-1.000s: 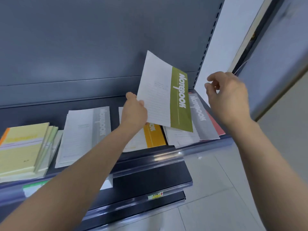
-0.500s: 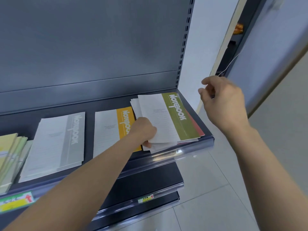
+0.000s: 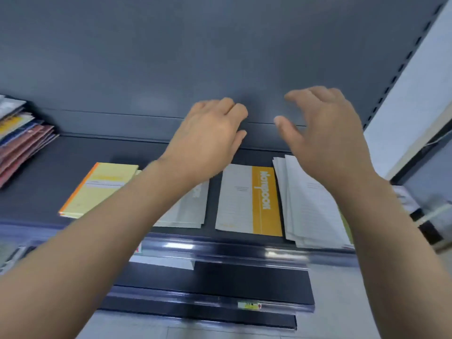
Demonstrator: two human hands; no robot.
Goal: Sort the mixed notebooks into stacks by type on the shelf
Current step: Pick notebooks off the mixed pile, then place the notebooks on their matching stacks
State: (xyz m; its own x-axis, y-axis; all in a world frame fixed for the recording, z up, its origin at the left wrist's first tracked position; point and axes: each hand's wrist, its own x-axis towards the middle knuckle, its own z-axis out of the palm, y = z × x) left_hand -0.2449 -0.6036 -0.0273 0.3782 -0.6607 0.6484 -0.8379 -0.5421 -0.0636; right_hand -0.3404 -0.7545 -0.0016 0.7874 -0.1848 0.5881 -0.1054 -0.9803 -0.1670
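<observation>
1. Notebooks, on the shelf [image 3: 61, 167]: four flat lots in a row along the front edge. From my left: yellow pad [image 3: 97, 189], orange spine; a grey-banded stack [image 3: 188, 209], mostly behind my forearm; the orange-banded notebook [image 3: 249, 201]; a thicker, untidy mixed pile [image 3: 308, 204] at the right end. A slanted heap of red and blue covers [image 3: 22, 140] lies further left, well apart.
2. Handling, by my judgement: thin, light, floppy paper booklets with smooth covers that will slide over one another. I would pinch a long edge or a corner, thumb on top, and support the far side so the sheet does not sag.
3. Materials: matt white card with a coloured band and pale lettering; the yellow pad looks stiffer and thicker.
4. Left hand [image 3: 208, 140]: empty, fingers loosely curled together, raised over the grey-banded stack.
5. Right hand [image 3: 327, 138]: empty, fingers spread, above the mixed pile, touching nothing.
6. Shelf: dark grey metal, glossy price rail [image 3: 220, 248] in front.
</observation>
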